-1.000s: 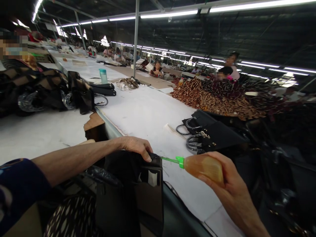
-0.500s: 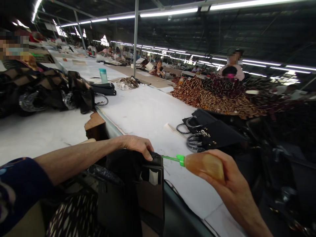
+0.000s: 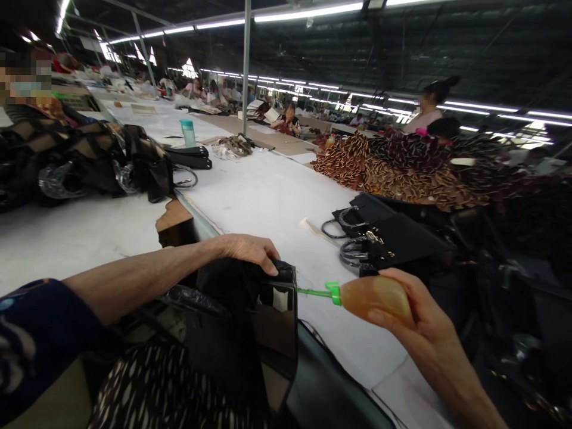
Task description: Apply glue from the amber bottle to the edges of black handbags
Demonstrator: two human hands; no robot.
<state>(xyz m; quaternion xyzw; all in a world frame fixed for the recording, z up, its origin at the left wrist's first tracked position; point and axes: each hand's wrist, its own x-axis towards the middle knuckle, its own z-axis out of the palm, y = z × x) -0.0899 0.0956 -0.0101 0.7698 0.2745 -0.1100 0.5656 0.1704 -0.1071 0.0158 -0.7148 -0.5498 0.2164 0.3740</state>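
My left hand [image 3: 248,249] grips the top edge of a black bag [image 3: 250,333] that stands open in front of me at the table's near edge. My right hand [image 3: 417,325] is wrapped round an amber squeeze bottle [image 3: 375,296] with a green cap. Its thin green nozzle [image 3: 313,292] points left and touches the bag's right side just below the rim. The bag's brown lining and a white tag show inside.
A long white table [image 3: 263,202] runs away from me. Black handbags [image 3: 379,235] with ring handles lie at right, a heap of brown leather pieces [image 3: 402,173] behind them. More black bags [image 3: 89,164] and a teal bottle [image 3: 188,132] sit at left. Other people work further back.
The view has shifted slightly. The bottle's nozzle has dropped a little down the bag's side, and my left hand keeps its hold on the rim.
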